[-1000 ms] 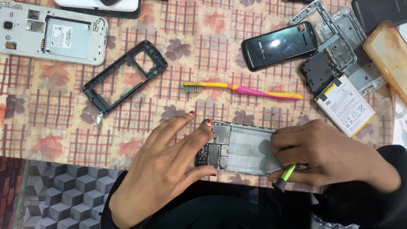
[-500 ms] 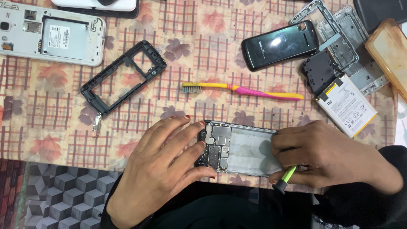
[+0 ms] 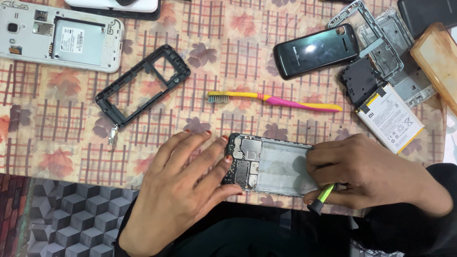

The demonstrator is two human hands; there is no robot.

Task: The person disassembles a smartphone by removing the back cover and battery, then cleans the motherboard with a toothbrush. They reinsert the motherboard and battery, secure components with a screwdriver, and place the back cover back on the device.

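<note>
An opened phone body with bare circuit boards and an empty battery bay lies near the table's front edge. My left hand rests flat beside it, fingertips pressing on its left end. My right hand covers the phone's right end and grips a small screwdriver with a green shaft and black handle, which sticks out below the fingers. The tool's tip is hidden under the hand.
A yellow and pink toothbrush lies just beyond the phone. A black phone frame and a white open phone sit at the left. At the right are a dark phone, a battery and metal frames.
My left hand has slid slightly to flatten against the phone's left end. The right hand stays on the phone with the screwdriver.
</note>
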